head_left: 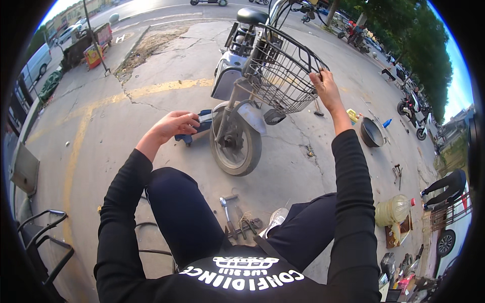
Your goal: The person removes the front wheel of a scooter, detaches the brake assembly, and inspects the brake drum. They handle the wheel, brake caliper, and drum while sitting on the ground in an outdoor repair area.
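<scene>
An electric bike with a dusty front wheel (236,144) and a grey front fender (252,117) stands in front of me. My right hand (327,90) closes on the rim of its black wire basket (283,76), thumb on the near side. My left hand (177,124) is left of the wheel, by a blue wheeled floor jack (204,121) low beside the bike. Its fingers are loosely bent and apart, and I see nothing held in them. Whether they touch the jack, I cannot tell. Between my legs lie a ratchet wrench (226,209) and several pliers-like tools (247,222).
On the right are a black basin (372,133), a yellow bottle (352,116), a big plastic jug (393,212) of yellowish liquid and loose tools (397,174). A black metal frame (45,237) stands at lower left. A person's legs (447,188) show at far right, below parked scooters (419,108).
</scene>
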The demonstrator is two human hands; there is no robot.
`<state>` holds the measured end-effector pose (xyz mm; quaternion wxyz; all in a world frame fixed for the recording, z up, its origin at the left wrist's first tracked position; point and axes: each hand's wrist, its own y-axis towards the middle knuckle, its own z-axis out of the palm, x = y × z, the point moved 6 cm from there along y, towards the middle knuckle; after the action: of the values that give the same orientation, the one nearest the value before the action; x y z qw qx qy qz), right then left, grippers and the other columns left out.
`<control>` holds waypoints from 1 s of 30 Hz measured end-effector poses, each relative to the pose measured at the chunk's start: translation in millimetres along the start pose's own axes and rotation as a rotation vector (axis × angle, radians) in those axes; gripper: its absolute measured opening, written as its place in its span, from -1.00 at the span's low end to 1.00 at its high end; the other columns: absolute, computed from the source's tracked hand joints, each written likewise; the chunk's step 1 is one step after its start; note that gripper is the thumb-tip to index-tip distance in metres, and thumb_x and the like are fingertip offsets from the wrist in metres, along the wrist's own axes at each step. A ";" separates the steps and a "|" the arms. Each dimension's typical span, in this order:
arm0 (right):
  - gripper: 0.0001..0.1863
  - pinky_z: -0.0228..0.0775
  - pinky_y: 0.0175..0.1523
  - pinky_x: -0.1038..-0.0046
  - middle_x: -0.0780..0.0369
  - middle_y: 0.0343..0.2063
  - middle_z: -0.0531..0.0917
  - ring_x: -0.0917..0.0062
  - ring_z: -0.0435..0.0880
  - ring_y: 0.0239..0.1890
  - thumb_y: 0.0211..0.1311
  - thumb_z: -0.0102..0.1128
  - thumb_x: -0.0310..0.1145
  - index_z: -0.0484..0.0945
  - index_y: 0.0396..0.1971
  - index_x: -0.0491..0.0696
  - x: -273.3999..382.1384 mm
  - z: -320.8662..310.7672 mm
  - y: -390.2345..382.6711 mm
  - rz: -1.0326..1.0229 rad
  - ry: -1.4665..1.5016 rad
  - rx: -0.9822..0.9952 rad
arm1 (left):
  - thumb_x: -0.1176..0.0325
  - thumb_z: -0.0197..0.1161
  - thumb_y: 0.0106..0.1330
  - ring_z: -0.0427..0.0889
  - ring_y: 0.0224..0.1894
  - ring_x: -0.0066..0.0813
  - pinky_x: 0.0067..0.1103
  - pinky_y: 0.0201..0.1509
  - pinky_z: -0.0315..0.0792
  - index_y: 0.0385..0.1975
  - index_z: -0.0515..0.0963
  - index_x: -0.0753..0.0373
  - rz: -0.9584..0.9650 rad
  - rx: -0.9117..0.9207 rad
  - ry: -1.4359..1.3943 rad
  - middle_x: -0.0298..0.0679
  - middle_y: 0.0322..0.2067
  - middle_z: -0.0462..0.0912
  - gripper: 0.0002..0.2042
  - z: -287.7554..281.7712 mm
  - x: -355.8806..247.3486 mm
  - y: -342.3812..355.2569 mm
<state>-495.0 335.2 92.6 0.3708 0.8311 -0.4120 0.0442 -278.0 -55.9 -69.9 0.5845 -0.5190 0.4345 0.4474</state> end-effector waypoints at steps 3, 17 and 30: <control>0.01 0.34 0.09 0.32 -0.06 -0.07 0.49 0.17 0.51 0.01 0.01 -0.01 0.48 0.48 -0.06 -0.33 -7.4 -12.0 -0.2 -0.021 -0.116 -0.069 | 0.20 0.04 0.43 0.65 -0.25 -0.50 -0.61 -0.10 0.51 0.03 0.45 0.33 0.116 0.014 0.065 -0.18 -0.20 0.64 -0.65 35.2 -57.4 -12.6; -0.07 0.34 0.13 0.24 -0.08 -0.12 0.50 0.11 0.50 0.00 -0.01 0.01 0.47 0.56 -0.22 -0.27 -6.5 -17.1 -15.3 0.091 -0.063 -0.206 | 0.07 0.06 0.40 0.56 -0.06 -0.46 -0.49 -0.01 0.46 0.16 0.38 0.20 0.256 -0.043 0.011 -0.23 -0.02 0.51 -0.56 81.9 -86.3 80.0; -0.19 0.40 -0.29 0.24 0.02 -0.62 0.58 0.20 0.63 -0.44 0.11 0.00 0.39 0.55 -0.47 -0.24 -2.0 -16.9 -5.5 -0.086 -0.037 -0.177 | 0.17 0.10 0.33 0.62 -0.12 -0.24 -0.38 -0.09 0.52 0.02 0.41 0.33 -0.768 -0.187 0.069 -0.11 -0.14 0.57 -0.61 105.3 329.8 36.6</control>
<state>-488.5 349.7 100.8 0.4365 0.8129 -0.3848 -0.0238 -235.8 74.9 -389.7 0.6445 -0.7095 0.1858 0.2161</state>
